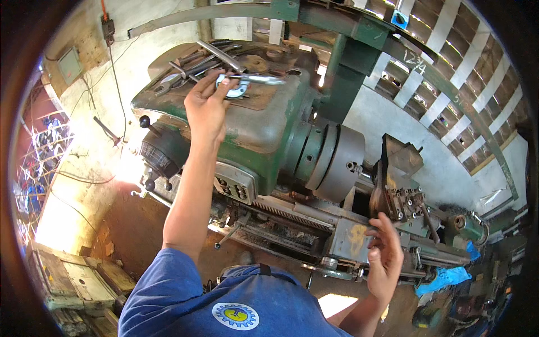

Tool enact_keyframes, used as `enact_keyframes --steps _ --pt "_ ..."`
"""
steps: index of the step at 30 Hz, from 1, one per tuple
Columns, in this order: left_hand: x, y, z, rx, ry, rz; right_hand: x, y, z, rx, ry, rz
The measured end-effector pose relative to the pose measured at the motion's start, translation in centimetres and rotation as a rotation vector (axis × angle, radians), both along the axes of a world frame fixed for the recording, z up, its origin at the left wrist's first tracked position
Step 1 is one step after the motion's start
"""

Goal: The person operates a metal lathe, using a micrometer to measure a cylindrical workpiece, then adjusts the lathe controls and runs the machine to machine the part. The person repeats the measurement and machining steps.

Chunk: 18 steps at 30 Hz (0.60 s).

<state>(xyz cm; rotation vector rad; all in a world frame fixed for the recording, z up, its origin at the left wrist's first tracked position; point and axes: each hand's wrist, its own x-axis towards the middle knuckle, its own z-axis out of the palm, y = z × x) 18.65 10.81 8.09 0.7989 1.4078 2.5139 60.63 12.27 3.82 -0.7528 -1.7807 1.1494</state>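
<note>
My left hand (209, 102) is closed on an outside micrometer (240, 89) with a light blue frame and a silver barrel pointing right. It is above the top of the green lathe headstock (261, 132), close to wrenches (168, 83) and a metal bar (220, 55) lying there. To the right, my right hand (385, 259) is raised with its fingers apart and loosely bent, holding nothing. It is nearest to the lathe carriage (340, 238) and below the tool post (405, 203). The large grey chuck (343, 163) sits between my hands, farther off.
A dark lever knob (145, 122) and a control dial (160, 153) stick out at the headstock's left. A handwheel (328, 269) projects toward me. Blue cloth (443, 279) lies at the right; wooden boxes (78, 281) stand at lower left. A green beam (331, 21) crosses overhead.
</note>
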Motion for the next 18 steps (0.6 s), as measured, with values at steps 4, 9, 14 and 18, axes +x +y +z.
enact_keyframes --steps 4,9,14,18 --pt "-3.3 2.4 -2.4 -0.159 0.118 0.284 -0.7 -0.6 -2.6 -0.070 -0.065 0.062" --pt "-4.3 1.0 -2.5 -0.789 0.788 0.652 -0.4 -2.3 -4.7 -0.080 -0.245 0.147" --pt "-5.6 0.9 -2.4 -0.799 0.834 0.696 1.9 -3.7 -6.6 -0.166 -0.355 0.055" --pt "-1.2 1.0 -4.0 -0.457 0.853 0.938 3.7 -4.4 -9.4 -0.170 -0.312 0.019"
